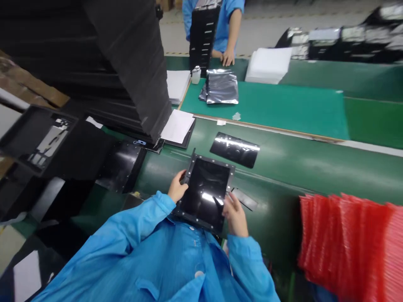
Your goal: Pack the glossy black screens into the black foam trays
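Note:
I hold a glossy black rectangular panel (206, 191) with small rivets along its rim, tilted in front of my chest. My left hand (176, 188) grips its left edge, fingers curled round the rim. My right hand (235, 214) holds its lower right edge, fingers closed on it. Both sleeves are bright blue. A flat black glossy sheet (234, 149) lies on the green belt (315, 167) just beyond the panel.
A tall stack of black trays (126, 63) leans at the left. White sheets (178, 126) lie by it. Red bags (349, 243) stand at the right. Across the green mat (283, 105) lie silver bags (220, 87), and another person in blue (228, 37) rests a hand there.

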Demonstrator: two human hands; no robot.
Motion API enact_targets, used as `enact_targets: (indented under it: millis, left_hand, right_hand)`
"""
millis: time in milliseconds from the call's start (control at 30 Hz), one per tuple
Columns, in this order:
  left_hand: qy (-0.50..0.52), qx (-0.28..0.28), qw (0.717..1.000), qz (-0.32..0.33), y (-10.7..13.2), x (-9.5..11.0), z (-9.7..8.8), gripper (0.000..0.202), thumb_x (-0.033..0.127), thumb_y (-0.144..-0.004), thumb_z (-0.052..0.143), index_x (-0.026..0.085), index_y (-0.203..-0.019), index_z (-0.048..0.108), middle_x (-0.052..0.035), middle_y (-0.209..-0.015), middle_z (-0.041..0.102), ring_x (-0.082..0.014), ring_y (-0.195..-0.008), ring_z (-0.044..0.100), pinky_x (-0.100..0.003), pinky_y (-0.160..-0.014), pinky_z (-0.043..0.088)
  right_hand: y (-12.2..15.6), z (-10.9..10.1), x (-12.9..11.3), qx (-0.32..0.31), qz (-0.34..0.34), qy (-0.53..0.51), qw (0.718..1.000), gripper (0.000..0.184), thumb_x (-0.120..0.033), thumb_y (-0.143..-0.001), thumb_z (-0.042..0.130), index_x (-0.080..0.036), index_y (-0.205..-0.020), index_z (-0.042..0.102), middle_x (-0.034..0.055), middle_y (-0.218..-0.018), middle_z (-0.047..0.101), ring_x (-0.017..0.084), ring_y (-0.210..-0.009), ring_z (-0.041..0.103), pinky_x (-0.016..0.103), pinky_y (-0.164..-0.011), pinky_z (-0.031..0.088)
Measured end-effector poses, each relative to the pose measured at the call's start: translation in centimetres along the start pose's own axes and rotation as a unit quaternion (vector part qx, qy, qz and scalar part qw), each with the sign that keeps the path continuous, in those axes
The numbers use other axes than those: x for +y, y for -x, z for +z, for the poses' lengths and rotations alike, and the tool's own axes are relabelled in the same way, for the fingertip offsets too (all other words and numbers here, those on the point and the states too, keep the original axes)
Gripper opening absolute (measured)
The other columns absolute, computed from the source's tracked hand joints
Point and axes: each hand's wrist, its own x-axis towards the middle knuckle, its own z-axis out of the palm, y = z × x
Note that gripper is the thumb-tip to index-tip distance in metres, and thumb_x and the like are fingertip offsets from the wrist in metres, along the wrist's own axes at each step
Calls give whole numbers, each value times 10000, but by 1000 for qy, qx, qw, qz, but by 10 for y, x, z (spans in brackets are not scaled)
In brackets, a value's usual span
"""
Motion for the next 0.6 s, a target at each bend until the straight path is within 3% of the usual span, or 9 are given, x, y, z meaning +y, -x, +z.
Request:
enact_targets:
  millis: [67,167,233,300,367,433,500,600]
  left_hand:
    - [-2,-37,999,-4,-4,2,-17,684,66,-516,494,128,-1196,535,-101,-1204,611,-247,-1149,548,-373,-1022,415]
    - [-74,-60,995,-2,-13,2,-58,653,113,-561,506,103,-1214,518,-133,-1235,586,-280,-1193,518,-420,-1066,369]
    - [-170,-19,985,28,-23,-2,-82,640,183,-630,527,104,-1264,483,-157,-1284,545,-319,-1264,449,-478,-1094,315]
    - [-247,22,962,116,-29,-7,-92,717,284,-682,575,80,-1347,399,-196,-1418,401,-349,-1368,286,-509,-1139,201]
    - [-259,12,951,170,-26,-8,-87,814,403,-703,610,75,-1396,337,-206,-1489,281,-349,-1405,190,-506,-1156,136]
    - [-207,-38,967,145,-12,-3,-71,872,497,-688,634,112,-1410,333,-181,-1499,279,-332,-1403,210,-480,-1159,153]
    - [-103,-110,987,59,3,7,-50,888,550,-639,674,156,-1384,392,-153,-1446,393,-324,-1365,309,-456,-1141,234]
    - [47,-180,978,-93,17,26,-24,826,571,-548,747,174,-1244,546,-123,-1200,628,-339,-1207,513,-452,-1035,409]
  right_hand:
    - [-12,2,-19,-16,64,-111,992,527,-616,-696,576,-229,-1050,627,31,-814,620,96,-468,418,227,-378,317]
    - [-22,10,-46,-56,46,-77,994,431,-605,-631,646,-198,-769,633,-18,-610,530,103,-491,401,231,-432,305]
    - [-28,17,-56,-15,22,-54,998,415,-557,-530,742,-183,-606,578,-29,-556,495,110,-536,416,244,-498,329]
    - [-35,20,-60,31,2,-52,998,444,-531,-502,769,-191,-496,484,-53,-491,407,100,-530,370,249,-519,310]
    - [-39,22,-60,59,-20,-63,996,490,-540,-504,766,-201,-462,415,-70,-468,331,91,-522,328,252,-528,295]
    - [-38,27,-58,68,-39,-84,993,520,-570,-518,751,-207,-471,381,-76,-473,296,88,-522,306,251,-533,293]
    - [-33,33,-56,55,-50,-111,991,520,-600,-543,731,-209,-505,392,-73,-488,318,93,-525,323,250,-539,312]
    - [-36,30,-54,-14,-52,-151,987,494,-668,-595,669,-202,-605,506,-22,-572,491,138,-588,466,281,-586,400]
